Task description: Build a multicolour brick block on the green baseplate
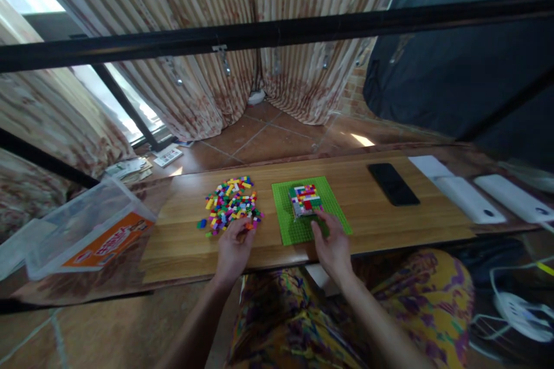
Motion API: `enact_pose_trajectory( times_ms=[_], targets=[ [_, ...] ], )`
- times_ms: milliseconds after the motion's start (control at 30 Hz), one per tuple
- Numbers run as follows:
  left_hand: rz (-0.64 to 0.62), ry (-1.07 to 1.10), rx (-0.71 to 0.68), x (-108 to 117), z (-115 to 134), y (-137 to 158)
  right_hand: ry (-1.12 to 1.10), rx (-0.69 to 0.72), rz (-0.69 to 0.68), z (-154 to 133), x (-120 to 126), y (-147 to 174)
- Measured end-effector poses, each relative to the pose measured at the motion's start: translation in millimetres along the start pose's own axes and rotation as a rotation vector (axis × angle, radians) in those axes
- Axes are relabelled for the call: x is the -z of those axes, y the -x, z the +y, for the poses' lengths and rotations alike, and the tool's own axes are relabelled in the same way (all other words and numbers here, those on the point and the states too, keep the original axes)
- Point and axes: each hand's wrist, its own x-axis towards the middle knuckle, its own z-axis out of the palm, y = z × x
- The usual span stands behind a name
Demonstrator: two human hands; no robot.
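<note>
A wood-grain board [173,236] carries the green baseplate [283,225], and beyond the baseplate lie a tiled floor [264,141] and striped curtains [208,0], crossed by a black rail [277,33]. The multicoloured brick build [305,200] sits on the baseplate. Left of the baseplate is a heap of loose bricks [231,199], then a clear box [86,216] with an orange label; right of it lie a black phone [393,184] and 2 white devices [471,200]. The right hand [334,242], thumb and index finger parted, covers part of the baseplate beside the build; the left hand [235,247], fingers narrowed, hides the heap's near edge, and I cannot tell whether it holds a brick.
</note>
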Motion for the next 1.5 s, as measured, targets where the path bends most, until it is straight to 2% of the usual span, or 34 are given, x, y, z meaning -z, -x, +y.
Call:
enact_pose_trajectory(
  times_ms=[133,200,267,367,533,667,767,867,1000,1133,1267,1500],
  targets=[
    [-0.032,-0.016,0.043,5,-5,4,0.008,0.146,-0.248,-21,-13,19],
    [-0.031,-0.022,0.066,9,-6,5,0.015,0.229,-0.369,-32,-24,19],
    [-0.025,-0.025,0.070,15,-4,5,-0.001,0.270,-0.434,-43,-36,15],
    [-0.047,-0.054,0.025,20,3,5,-0.087,0.223,-0.463,-61,-49,9],
    [-0.131,-0.127,-0.067,13,25,14,-0.262,-0.022,-0.480,-78,-53,14],
    [-0.214,-0.100,-0.078,-5,43,22,-0.340,-0.177,-0.421,-69,-44,22],
    [-0.220,-0.083,-0.069,-14,45,21,-0.343,-0.251,-0.276,-47,-31,19],
    [-0.174,-0.119,-0.087,-11,32,17,-0.337,-0.297,-0.099,-16,-12,4],
    [-0.147,-0.161,-0.146,2,4,11,-0.320,-0.345,0.022,19,8,-21],
    [-0.091,-0.210,-0.205,6,-9,10,-0.353,-0.398,0.054,31,9,-38],
    [-0.100,-0.262,-0.275,2,-5,11,-0.412,-0.439,0.075,32,1,-45],
    [-0.084,-0.315,-0.292,-1,-5,12,-0.360,-0.428,0.087,41,-1,-47]
  ],
)
